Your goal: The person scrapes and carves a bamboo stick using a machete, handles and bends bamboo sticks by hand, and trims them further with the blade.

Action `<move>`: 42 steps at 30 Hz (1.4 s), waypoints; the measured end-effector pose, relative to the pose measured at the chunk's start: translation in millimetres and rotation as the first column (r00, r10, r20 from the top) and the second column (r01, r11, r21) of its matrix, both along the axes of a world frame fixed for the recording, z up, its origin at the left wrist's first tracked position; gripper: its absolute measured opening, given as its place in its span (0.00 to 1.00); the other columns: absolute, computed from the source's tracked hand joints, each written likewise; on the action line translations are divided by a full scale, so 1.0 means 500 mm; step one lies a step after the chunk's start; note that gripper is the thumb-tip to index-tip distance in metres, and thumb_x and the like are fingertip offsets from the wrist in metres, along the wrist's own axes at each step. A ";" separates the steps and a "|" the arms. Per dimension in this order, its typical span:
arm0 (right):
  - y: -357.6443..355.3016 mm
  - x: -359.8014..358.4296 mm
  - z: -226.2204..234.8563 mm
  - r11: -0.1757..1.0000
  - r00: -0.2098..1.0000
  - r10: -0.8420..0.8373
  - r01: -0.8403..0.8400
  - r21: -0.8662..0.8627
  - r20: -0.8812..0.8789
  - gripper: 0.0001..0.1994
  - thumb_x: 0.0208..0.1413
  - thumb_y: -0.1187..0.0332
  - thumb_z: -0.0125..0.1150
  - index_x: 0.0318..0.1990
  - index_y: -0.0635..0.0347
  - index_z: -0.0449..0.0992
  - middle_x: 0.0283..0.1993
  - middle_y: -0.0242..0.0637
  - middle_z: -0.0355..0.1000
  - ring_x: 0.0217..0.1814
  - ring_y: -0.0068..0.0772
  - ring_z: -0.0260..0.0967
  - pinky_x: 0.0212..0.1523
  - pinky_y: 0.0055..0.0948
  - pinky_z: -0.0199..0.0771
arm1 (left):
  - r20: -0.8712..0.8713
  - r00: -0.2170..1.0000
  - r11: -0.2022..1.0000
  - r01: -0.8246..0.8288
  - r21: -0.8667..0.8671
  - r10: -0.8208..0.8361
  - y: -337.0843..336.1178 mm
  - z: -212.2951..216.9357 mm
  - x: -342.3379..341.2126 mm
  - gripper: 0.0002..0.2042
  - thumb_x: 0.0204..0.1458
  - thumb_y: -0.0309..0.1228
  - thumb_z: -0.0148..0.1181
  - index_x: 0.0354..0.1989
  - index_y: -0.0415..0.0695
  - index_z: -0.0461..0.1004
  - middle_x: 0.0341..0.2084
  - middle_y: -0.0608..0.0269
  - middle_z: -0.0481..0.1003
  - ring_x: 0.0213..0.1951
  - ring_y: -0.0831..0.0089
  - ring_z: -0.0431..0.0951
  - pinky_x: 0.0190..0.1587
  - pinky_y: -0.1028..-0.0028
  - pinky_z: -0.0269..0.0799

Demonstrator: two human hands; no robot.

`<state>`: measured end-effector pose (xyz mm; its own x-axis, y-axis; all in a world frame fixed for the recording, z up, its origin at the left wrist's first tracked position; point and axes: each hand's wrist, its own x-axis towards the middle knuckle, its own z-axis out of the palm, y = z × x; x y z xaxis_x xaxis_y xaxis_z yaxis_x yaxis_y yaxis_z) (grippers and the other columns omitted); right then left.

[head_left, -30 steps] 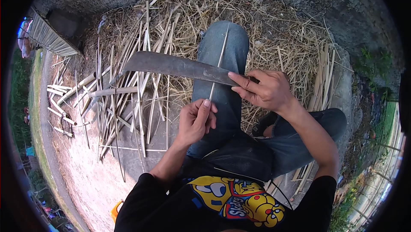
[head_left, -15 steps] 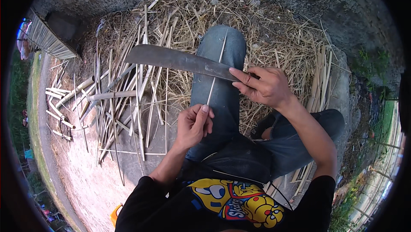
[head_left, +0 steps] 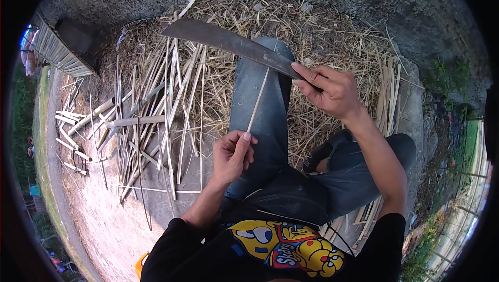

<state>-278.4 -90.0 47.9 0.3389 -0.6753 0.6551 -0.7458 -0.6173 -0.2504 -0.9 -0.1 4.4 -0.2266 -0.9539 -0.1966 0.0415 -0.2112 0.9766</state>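
Between the two sets of fingers, a thin pale bamboo sliver [head_left: 258, 100] is standing nearly upright, probably so the long dark curved steel blade [head_left: 228, 43] can shave it. The left hand [head_left: 232, 155] is pinching its lower end; the right hand [head_left: 330, 90], wrist bent, is clenching the blade's handle end above blue-jeaned knees [head_left: 265, 89].

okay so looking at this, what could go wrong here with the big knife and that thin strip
The right hand holds the large blade with a forefinger along it; a slip might cut it. The thin bamboo strip meets the blade above the jeans-clad leg, so the edge could glance onto it. The left hand pinches the strip below.
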 end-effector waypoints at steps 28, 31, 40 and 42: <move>0.078 0.052 -0.014 0.991 0.975 0.130 -0.121 0.060 -0.178 0.19 0.53 0.55 0.71 0.54 0.40 0.83 0.27 0.30 0.73 0.20 0.27 0.71 0.20 0.27 0.72 | -0.041 0.999 1.000 -0.030 0.009 0.030 0.014 0.009 -0.003 0.12 0.67 0.30 0.54 0.42 0.33 0.80 0.17 0.65 0.75 0.13 0.88 0.65 0.15 0.84 0.56; 0.072 0.039 -0.014 0.993 0.987 0.065 -0.050 0.103 -0.145 0.20 0.53 0.57 0.71 0.54 0.42 0.83 0.27 0.28 0.73 0.19 0.26 0.71 0.20 0.28 0.72 | -0.055 0.998 1.000 -0.028 -0.011 0.027 0.012 0.005 -0.005 0.12 0.67 0.30 0.54 0.42 0.33 0.80 0.17 0.65 0.75 0.13 0.88 0.65 0.15 0.84 0.56; 0.106 0.076 -0.023 0.973 0.962 0.217 -0.199 0.118 -0.166 0.21 0.54 0.53 0.70 0.56 0.38 0.81 0.27 0.29 0.70 0.19 0.27 0.68 0.20 0.27 0.71 | -0.040 0.998 0.998 -0.056 -0.019 0.055 0.017 0.001 -0.004 0.12 0.67 0.31 0.54 0.41 0.33 0.80 0.15 0.65 0.73 0.11 0.87 0.63 0.13 0.83 0.53; 0.085 0.063 -0.024 0.986 0.976 0.157 -0.146 0.082 -0.153 0.19 0.54 0.55 0.70 0.54 0.39 0.82 0.25 0.29 0.69 0.19 0.27 0.69 0.20 0.27 0.72 | -0.049 0.997 0.999 -0.054 0.003 0.054 0.020 0.000 -0.003 0.12 0.67 0.31 0.55 0.42 0.33 0.80 0.16 0.66 0.74 0.12 0.88 0.64 0.14 0.83 0.55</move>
